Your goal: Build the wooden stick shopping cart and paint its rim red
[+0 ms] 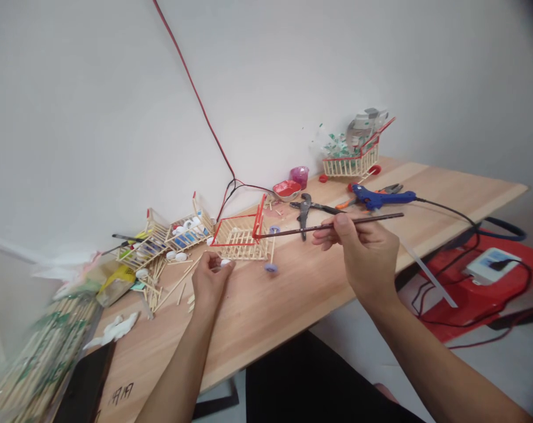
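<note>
In the head view, the only one I have to work from, I see a stick cart [244,252] standing on the table [266,311], between the two hands and nearer the left. I read my left hand [212,276] as curled nearly shut, with a white wheel [225,262] between thumb and fingers at the cart's near corner, presumably to steady so light a frame. My right hand [365,252] has a slim brush [293,231] pinched between thumb and fingers; the shaft runs out sideways, likely so the tip can meet the red handle [260,217] without the knuckles crowding the slats. The tip is at the handle's base, though I can't tell whether it actually presses. A dish [286,189] of red sits just behind the cart, which I'd judge keeps dips short. The pliers [304,214] and glue gun [381,197] lie off to the right, probably within easy reach, while loose sticks [156,288] lie left of my left hand.
</note>
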A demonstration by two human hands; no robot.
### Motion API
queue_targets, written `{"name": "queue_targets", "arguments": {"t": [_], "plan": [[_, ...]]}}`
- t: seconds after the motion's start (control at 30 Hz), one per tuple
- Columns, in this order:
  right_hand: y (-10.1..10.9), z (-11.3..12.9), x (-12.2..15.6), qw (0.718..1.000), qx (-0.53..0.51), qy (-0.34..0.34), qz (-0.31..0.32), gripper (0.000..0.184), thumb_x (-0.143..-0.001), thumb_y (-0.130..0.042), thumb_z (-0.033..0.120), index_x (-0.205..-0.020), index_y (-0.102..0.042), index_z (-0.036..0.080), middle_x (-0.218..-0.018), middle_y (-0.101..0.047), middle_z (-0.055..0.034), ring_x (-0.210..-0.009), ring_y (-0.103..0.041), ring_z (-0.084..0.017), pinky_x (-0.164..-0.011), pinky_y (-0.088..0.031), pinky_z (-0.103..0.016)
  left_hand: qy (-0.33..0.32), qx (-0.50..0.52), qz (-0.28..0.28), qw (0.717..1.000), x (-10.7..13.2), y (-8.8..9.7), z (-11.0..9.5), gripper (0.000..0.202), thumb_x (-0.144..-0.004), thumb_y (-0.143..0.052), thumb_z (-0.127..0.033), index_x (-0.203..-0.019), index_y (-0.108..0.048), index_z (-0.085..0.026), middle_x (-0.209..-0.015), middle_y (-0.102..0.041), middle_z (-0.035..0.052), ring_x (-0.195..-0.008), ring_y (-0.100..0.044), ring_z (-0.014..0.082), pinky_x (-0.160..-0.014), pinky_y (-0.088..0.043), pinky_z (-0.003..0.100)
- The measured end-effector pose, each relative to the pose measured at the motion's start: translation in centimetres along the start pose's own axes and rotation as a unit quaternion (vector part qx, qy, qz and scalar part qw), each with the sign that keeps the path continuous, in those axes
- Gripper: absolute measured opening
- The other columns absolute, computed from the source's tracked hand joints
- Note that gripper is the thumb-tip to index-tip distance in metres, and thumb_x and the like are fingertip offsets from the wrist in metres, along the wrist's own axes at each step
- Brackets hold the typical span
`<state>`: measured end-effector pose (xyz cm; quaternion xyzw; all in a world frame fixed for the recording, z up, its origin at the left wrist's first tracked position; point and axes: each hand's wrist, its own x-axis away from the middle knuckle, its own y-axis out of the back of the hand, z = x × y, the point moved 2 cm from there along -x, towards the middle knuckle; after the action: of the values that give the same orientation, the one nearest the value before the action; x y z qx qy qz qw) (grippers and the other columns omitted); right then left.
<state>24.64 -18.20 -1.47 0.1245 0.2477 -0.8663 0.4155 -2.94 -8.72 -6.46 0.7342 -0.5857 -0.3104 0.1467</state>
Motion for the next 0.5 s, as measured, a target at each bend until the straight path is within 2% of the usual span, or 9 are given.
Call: {"name": "queue_targets", "arguments": {"t": [0.3,0.5], "plan": [[0.60,0.07,0.00,0.999,-0.002,0.023,-0.035,0.025,-0.085,-0.066,0.040,-0.077,-0.069,0.016,-0.064,-0.071,-0.0025,-0.055,-0.068,-0.016,-0.049,-0.055,-0.026,-0.008,-0.010,-0.003,1.000,0.12,0.05,-0.29,0.034,-0.061,-0.072,-0.041,-0.083,-0.057,-0.020,-0.077,-0.062,-0.0010,-0.072,-0.060,0.0167,-0.070,-0.046,0.028],[0.15,-0.04,0.12,1.000,-0.009,0.002,-0.005,0.025,-0.087,-0.063,0.039,-0.080,-0.069,0.016,-0.067,-0.072,-0.0037,-0.059,-0.071,-0.017,-0.051,-0.057,-0.027,-0.004,-0.009,-0.002,1.000,0.17,0.07,-0.55,0.034,-0.061,-0.072,-0.041,-0.082,-0.056,-0.020,-0.077,-0.062,-0.0011,-0.072,-0.059,0.0165,-0.070,-0.046,0.028]]}}
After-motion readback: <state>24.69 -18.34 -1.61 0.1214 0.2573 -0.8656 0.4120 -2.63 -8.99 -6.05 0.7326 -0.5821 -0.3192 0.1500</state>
